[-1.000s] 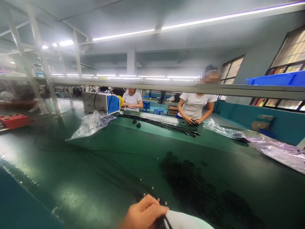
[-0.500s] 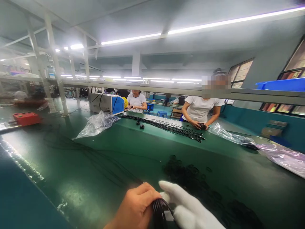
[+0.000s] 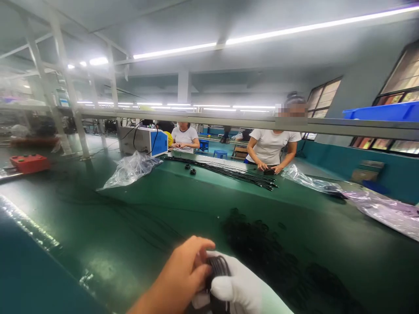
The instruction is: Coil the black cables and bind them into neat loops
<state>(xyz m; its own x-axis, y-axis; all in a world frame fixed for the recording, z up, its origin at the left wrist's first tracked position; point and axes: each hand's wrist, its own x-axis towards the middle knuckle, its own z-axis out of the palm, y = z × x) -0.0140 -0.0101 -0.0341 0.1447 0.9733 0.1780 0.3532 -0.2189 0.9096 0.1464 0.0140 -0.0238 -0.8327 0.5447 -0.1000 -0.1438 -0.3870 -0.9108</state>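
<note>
A small coil of black cable (image 3: 220,267) is gripped in my right hand (image 3: 244,283), which wears a white glove, its thumb pressed across the loops. My left hand (image 3: 183,272), bare, is at the coil's left side. Its thumb rests against the loops and its other fingers are bent near the top, the index finger lifted a little. The fingers' far side is hidden. Beyond my hands, to the right, lies a blurred heap of black coils (image 3: 262,244) on the green tabletop (image 3: 137,218).
Straight black cables (image 3: 229,171) lie across the table with two small black coils (image 3: 193,171) nearby. Clear plastic bags (image 3: 131,169) stand left and right. A blue-and-grey machine (image 3: 144,140), a red box (image 3: 30,163) and an overhead shelf are there. Two people (image 3: 273,146) work opposite.
My right hand has closed round the coil, thumb over the loops. My left hand has shifted from wrapping the coil to its left edge, with the fingers raised.
</note>
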